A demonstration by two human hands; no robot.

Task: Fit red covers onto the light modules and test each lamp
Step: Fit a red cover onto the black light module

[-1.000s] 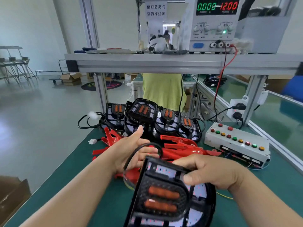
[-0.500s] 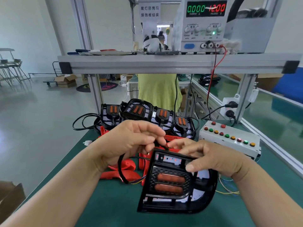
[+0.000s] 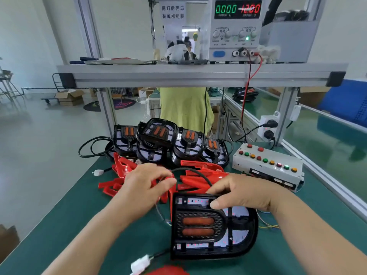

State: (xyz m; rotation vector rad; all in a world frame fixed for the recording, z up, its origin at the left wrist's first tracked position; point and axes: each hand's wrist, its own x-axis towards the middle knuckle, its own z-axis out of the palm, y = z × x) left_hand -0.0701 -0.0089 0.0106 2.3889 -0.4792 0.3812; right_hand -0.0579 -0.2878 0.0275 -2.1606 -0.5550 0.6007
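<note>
lower centre, our right hand (image 3: 244,193) pinches the top edge of the black light module (image 3: 198,227); left of it our left hand (image 3: 145,184) curls over the red covers (image 3: 200,176), and we cannot tell what it grips.

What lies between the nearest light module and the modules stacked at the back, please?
Red covers, a black cable looping over them, and your left hand, in the head view.

Two bare forearms come in from the bottom edge, one on either side of the black light module (image 3: 213,225). The left hand (image 3: 146,181) is beyond the module's upper left corner, and the right hand (image 3: 244,193) is at its top edge. Wrists and fingers are bare. The right thumb has a short, plain nail.
</note>
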